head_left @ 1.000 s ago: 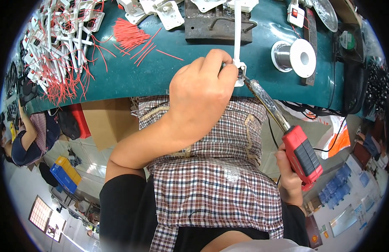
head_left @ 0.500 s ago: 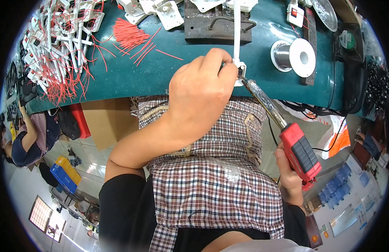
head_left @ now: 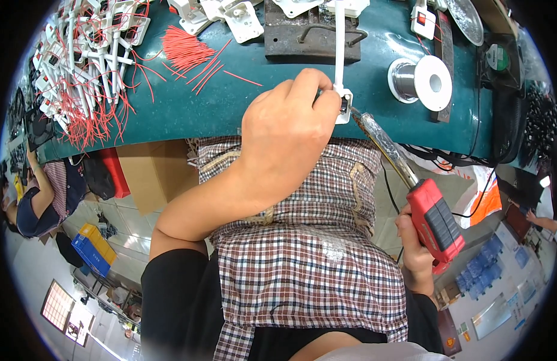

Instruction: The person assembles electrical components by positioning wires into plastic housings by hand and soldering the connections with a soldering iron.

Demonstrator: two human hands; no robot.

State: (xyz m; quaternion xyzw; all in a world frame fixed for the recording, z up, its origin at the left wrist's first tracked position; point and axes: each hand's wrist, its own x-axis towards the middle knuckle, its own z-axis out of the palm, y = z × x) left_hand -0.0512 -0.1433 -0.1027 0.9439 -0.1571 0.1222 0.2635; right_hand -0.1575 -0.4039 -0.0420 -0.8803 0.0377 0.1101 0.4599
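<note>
My left hand [head_left: 289, 129] is closed, its thumb and fingers pinched at the left side of a small white plastic switch housing [head_left: 345, 115] near the table's front edge. Its fingertips are partly hidden. A dark part sits inside the housing, and a white cable [head_left: 339, 45] runs up from it toward the back. In my right hand [head_left: 413, 243] is a soldering iron [head_left: 436, 219] with a red and black grip, its metal barrel slanting up to the left. The iron's tip is just right of the housing, a small gap apart from it.
A solder spool [head_left: 433, 82] stands right on the green table [head_left: 230, 108]. Cut red wires [head_left: 185, 51] and a pile of wired white housings [head_left: 89, 72] lie left. A dark metal block [head_left: 311, 47] is behind my hand, a fan [head_left: 500, 60] far right. Another person [head_left: 47, 195] is at far left.
The soldering iron's tip has drawn back from the housing, with my right hand shifting slightly right and down. My left hand has stayed in place. A person's arm now shows at the far right edge.
</note>
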